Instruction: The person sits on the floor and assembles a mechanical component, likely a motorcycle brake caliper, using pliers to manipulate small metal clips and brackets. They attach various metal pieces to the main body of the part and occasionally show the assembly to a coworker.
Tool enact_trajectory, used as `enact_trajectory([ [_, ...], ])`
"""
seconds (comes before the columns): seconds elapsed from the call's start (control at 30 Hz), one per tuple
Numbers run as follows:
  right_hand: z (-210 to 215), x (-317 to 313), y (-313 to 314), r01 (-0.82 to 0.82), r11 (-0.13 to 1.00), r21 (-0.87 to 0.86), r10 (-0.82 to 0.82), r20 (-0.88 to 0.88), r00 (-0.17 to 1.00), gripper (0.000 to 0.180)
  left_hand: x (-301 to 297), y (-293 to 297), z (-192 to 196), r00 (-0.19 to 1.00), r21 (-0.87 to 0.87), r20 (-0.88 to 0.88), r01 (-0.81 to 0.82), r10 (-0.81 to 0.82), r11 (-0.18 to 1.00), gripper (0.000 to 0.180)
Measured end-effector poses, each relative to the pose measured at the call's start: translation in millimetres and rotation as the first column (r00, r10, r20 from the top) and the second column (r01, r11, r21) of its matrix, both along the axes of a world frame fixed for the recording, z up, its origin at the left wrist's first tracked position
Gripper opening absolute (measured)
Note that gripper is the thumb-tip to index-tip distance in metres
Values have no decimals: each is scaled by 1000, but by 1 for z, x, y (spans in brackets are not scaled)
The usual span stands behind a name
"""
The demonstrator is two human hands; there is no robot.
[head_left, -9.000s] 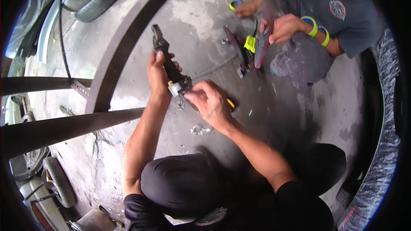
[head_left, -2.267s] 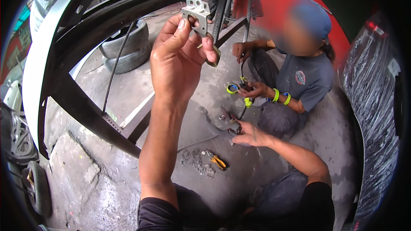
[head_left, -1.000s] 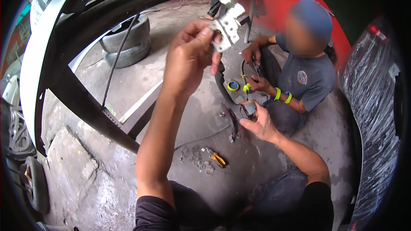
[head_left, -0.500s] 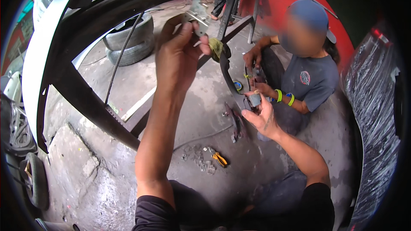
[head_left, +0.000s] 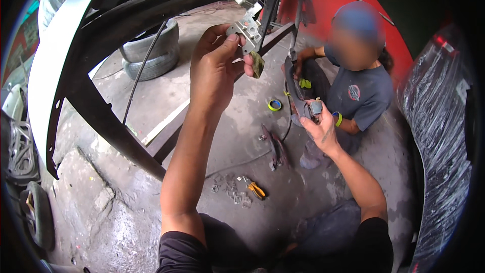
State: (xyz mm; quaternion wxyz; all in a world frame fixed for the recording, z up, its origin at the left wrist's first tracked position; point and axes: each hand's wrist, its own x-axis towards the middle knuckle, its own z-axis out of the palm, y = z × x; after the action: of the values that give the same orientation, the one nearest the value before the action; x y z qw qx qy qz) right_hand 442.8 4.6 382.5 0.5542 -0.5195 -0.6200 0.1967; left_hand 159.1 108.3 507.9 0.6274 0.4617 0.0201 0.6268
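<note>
The left hand (head_left: 214, 68) is raised high, fingers pinched around a grey metal bracket (head_left: 246, 26) held up against the dark car frame (head_left: 151, 5). The right hand (head_left: 319, 129) reaches out lower, gripping a small grey connector (head_left: 315, 107) on a dark panel strip (head_left: 293, 88) near a seated person's yellow-gloved hand (head_left: 304, 84). Orange-handled pliers (head_left: 256, 188) lie on the concrete floor (head_left: 126, 96).

daylight: even, soft shadows | glare: plastic wrap (head_left: 439, 136) at right | edges: fisheye bend, dark vignette | focus: mostly sharp
</note>
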Motion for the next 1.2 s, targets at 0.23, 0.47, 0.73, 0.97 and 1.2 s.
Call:
enact_trajectory([
  [0.23, -7, 0, 0, -20, 997, -70, 29, 135, 990, 52, -3, -6, 4, 990, -49, -75, -124, 120, 991, 42],
  [0.47, -16, -8, 1, -64, 997, -49, 68, 77, 995, 49, -9, 6, 0, 985, -40, -73, -158, 155, 987, 41],
  [0.73, -18, -11, -3, -71, 982, -177, 85, 74, 994, 48, -9, 9, -4, 998, 10, -42, -56, 56, 998, 34],
  [0.97, -13, -13, -4, -50, 988, -143, 67, 116, 991, 48, -10, 19, -10, 998, 165, 23, 49, -53, 985, 32],
  [1.2, -16, -12, -5, -41, 989, -144, 58, 114, 992, 47, -8, 30, -17, 999, -38, 44, -29, 31, 999, 31],
])
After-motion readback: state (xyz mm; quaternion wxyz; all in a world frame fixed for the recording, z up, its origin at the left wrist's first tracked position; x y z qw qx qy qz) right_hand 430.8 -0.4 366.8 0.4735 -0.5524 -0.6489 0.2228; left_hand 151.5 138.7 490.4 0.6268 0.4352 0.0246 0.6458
